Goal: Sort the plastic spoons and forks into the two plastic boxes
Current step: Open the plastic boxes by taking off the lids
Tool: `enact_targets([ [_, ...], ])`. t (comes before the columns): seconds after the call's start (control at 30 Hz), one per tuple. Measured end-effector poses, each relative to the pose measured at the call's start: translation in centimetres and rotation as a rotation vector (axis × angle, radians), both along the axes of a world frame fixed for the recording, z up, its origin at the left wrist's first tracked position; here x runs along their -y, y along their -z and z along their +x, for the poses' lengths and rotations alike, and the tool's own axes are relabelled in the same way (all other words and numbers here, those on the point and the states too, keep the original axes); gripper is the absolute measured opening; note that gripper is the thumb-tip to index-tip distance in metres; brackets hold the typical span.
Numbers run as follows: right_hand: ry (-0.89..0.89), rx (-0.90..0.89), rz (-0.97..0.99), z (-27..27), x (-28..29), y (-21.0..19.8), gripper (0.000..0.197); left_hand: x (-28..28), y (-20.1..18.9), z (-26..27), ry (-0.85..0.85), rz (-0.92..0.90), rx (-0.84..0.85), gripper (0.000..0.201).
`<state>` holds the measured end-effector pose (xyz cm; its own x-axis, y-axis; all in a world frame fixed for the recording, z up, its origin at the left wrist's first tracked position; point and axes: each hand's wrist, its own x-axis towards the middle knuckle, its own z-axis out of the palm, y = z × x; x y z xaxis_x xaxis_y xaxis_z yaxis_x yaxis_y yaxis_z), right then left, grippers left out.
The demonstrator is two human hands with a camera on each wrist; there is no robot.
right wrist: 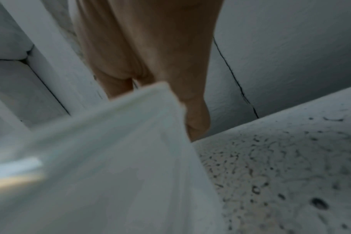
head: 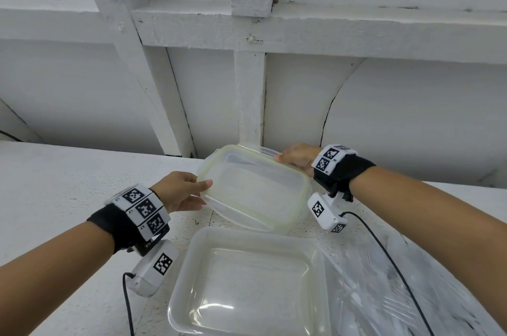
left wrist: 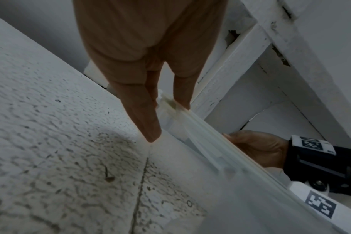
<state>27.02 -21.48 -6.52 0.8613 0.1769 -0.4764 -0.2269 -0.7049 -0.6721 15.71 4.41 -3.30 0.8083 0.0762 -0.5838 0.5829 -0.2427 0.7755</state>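
A clear plastic lid (head: 252, 187) with a pale green seal is held tilted above the table. My left hand (head: 205, 191) pinches its left edge, thumb on top and fingers beneath; the left wrist view shows that hand (left wrist: 166, 120) pinching the lid (left wrist: 206, 139). My right hand (head: 282, 160) grips the far right corner. In the right wrist view the lid (right wrist: 110, 158) is blurred and hides most of the right hand (right wrist: 190, 120). A clear box edge (head: 258, 149) shows behind the lid. An open, empty clear box (head: 181, 281) stands nearer me. White plastic cutlery (head: 356, 300) lies in a clear bag at the lower right.
The speckled white table (head: 68, 184) ends at a white wall with wooden beams (head: 249, 94) just behind the lid. Black cables (head: 389, 259) run from the wrist cameras over the bag and down the left.
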Motion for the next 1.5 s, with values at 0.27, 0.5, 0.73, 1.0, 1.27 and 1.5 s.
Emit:
enact_targets([
  [0.27,-0.171,0.232,-0.181,-3.9,0.2,-3.6,0.044,0.1,-0.6,-0.2,-0.022,0.051,0.016,0.022],
  [0.5,-0.652,0.365,-0.377,-11.5,-0.8,-8.3,0.068,0.0,-3.0,-0.2,-0.041,-0.023,0.012,0.019],
  [0.73,-0.552,0.776,-0.49,-13.5,-0.4,-9.9,0.042,0.7,-6.2,1.7,-0.144,-0.161,0.231,0.031],
  [1.0,-0.283,1.107,-0.356,-10.1,3.2,-9.8,0.027,1.4,-1.6,2.7,0.352,0.613,0.028,0.03],
  [1.27,-0.094,0.927,-0.318,-9.7,6.5,-8.8,0.026,-1.3,-2.0,2.6,0.2,0.512,0.172,0.017],
  [1.5,0.066,0.564,-0.047,-8.1,4.7,-6.2,0.025,-3.1,-4.1,2.2,0.165,0.359,0.228,0.014],
])
